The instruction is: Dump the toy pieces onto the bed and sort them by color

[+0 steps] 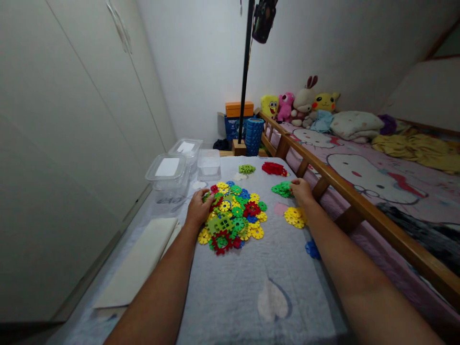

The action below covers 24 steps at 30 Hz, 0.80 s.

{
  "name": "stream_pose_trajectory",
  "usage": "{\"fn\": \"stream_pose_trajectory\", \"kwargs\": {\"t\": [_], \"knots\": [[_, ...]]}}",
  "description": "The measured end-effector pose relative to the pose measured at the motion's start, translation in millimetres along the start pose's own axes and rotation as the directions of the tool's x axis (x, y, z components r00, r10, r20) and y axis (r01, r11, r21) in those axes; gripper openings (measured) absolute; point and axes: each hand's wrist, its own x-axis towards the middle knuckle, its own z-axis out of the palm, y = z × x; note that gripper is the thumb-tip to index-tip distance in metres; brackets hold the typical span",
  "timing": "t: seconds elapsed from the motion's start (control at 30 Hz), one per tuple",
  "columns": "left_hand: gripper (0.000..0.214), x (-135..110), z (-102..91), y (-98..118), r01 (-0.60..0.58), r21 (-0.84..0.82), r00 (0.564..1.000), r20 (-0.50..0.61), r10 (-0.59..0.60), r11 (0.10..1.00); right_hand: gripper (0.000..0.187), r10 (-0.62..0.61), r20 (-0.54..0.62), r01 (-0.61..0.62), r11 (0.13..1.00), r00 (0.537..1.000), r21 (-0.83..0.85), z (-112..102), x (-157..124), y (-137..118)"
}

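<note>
A mixed pile of red, yellow, green and blue plastic interlocking building discs (230,218) lies on the cloth-covered table. My left hand (199,208) is at its upper left edge, fingers curled closed against the pieces; what they grip is partly hidden. Over on the right, my right hand (301,189) pinches at the edge of a small heap of green discs (282,189). Near that arm are a heap of yellow discs (294,217) and some blue discs (312,249), both partly covered by it. Farther back lie red pieces (274,168) and light green pieces (247,169).
Clear plastic boxes (168,179) with lids and an uncovered clear container (209,163) stand at the back left. A folded cream board (140,263) lies by my left forearm. A wooden bed rail (338,201) borders the right side; a black pole (246,72) rises behind.
</note>
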Motion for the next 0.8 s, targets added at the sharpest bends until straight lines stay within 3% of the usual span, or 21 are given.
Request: {"fn": "stream_pose_trajectory", "kwargs": {"t": [0.13, 0.23, 0.3, 0.37, 0.43, 0.5, 0.63, 0.8], "knots": [[0.04, -0.4, 0.5, -0.8, 0.002, 0.008, 1.0, -0.002, -0.002, 1.0, 0.018, 0.012, -0.168, -0.032, 0.992, 0.986, -0.122, -3.2, -0.4, 6.3], [0.038, -0.7, 0.2, -0.3, -0.003, 0.01, 1.0, -0.012, 0.004, 1.0, 0.016, -0.083, -0.215, 0.027, 0.967, 0.973, -0.253, 2.1, -11.5, 4.2], [0.038, -0.7, -0.6, -0.1, -0.01, 0.01, 1.0, -0.021, 0.01, 1.0, 0.014, -0.132, -0.134, 0.089, 0.952, 0.982, -0.293, 11.6, -25.5, -0.5], [0.038, -0.6, -1.5, -0.6, -0.013, 0.007, 0.999, -0.033, 0.014, 1.0, 0.015, -0.146, 0.043, 0.152, 0.948, 0.988, -0.281, 24.7, -43.1, -5.6], [0.038, -0.5, -2.2, -2.0, -0.012, -0.003, 0.999, -0.045, 0.011, 1.0, 0.019, -0.169, 0.229, 0.23, 0.934, 0.959, -0.274, 38.6, -61.0, -8.6], [0.038, -0.4, -2.6, -3.6, -0.006, -0.018, 0.999, -0.053, 0.005, 1.0, 0.024, -0.214, 0.326, 0.314, 0.903, 0.921, -0.294, 49.8, -75.5, -8.6], [0.038, -0.8, -2.5, -3.9, 0.0, -0.032, 0.998, -0.06, -0.002, 0.999, 0.03, -0.269, 0.37, 0.401, 0.847, 0.889, -0.348, 59.1, -88.1, -3.3], [0.036, -2.1, -2.0, -0.3, -0.006, -0.008, 0.999, -0.039, 0.006, 1.0, 0.025, -0.267, 0.384, 0.406, 0.846, 0.884, -0.345, 56.8, -88.9, -0.8]]}}
